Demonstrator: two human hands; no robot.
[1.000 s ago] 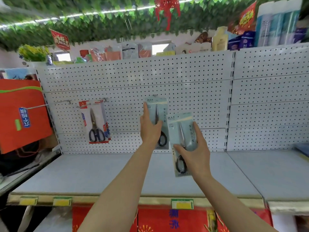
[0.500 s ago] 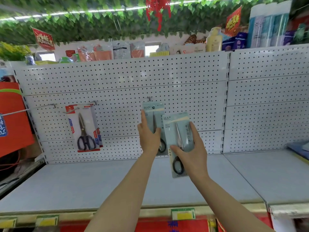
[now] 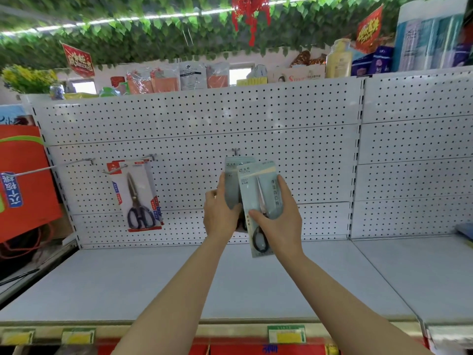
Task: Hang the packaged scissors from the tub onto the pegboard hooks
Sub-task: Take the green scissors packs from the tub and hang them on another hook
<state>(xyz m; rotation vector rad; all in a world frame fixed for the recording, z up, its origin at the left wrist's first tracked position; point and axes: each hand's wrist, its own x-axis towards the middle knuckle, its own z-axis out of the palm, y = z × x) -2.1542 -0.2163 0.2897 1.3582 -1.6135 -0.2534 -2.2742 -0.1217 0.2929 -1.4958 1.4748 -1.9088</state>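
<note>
One red-carded scissors pack [image 3: 139, 198] is found hung on the pegboard [image 3: 256, 119] at left, while two grey packs remain unhung below the centre hook [image 3: 235, 150], the rear pack [image 3: 231, 185] gripped by the left hand [image 3: 220, 213] and the front pack [image 3: 258, 201] by the right hand [image 3: 279, 221].

The pegboard [image 3: 194, 129] looks like white painted metal, matt and evenly perforated, and thin bare metal hooks [image 3: 79, 163] jut from it at the left. The shelf [image 3: 107, 280] below is smooth pale grey with a dull finish. The two pale packs of scissors [image 3: 258, 187] have glossy clear plastic over printed card. The left pack [image 3: 142, 198] shows dull steel blades and shiny black plastic handles.
</note>
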